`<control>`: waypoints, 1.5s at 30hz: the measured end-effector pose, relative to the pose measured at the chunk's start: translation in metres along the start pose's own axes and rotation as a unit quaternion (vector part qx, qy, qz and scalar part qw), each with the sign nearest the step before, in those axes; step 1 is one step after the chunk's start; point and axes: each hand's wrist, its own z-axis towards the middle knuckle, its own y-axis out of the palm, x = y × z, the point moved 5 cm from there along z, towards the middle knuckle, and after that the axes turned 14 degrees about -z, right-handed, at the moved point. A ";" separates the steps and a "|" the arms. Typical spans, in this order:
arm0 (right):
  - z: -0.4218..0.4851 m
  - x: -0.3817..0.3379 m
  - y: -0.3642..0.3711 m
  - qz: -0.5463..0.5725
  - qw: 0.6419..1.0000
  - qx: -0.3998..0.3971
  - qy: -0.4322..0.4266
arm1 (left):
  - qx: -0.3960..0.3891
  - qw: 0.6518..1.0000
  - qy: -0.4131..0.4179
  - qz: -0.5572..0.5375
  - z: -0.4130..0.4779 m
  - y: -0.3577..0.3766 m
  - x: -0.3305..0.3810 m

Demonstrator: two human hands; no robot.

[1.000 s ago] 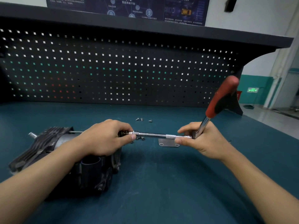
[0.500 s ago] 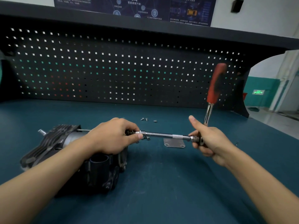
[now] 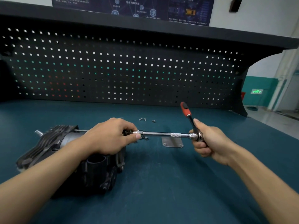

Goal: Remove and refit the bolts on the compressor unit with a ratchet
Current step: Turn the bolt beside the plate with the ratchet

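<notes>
Compressor (image 3: 64, 151) lies on bench (image 3: 161, 183), left side. Left hand (image 3: 111, 136) pinches extension (image 3: 160, 134) tip at compressor end; right hand (image 3: 208, 143) wrapped round ratchet (image 3: 189, 117) head. Risks: long extension tilts under swing, slips off, rounds bolt head; loose bolts (image 3: 144, 119) get knocked, roll away

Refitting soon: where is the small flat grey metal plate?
Head view: the grey metal plate lies on the teal benchtop, right of centre, below the chrome extension bar, beside the right hand.
</notes>
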 end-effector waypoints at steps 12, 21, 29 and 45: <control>-0.009 -0.002 -0.019 -0.045 0.987 -0.121 -0.097 | 0.010 1.000 -0.005 0.029 -0.001 0.000 -0.001; -0.010 -0.011 -0.029 -0.103 0.968 -0.011 -0.227 | 0.004 0.999 0.009 0.037 -0.001 0.000 0.000; -0.012 -0.014 -0.025 -0.188 0.949 -0.004 -0.253 | -0.002 0.999 0.004 0.042 0.000 0.000 0.002; 0.005 -0.002 -0.011 0.073 0.995 0.002 -0.071 | 0.003 0.999 -0.007 0.046 -0.001 0.000 0.000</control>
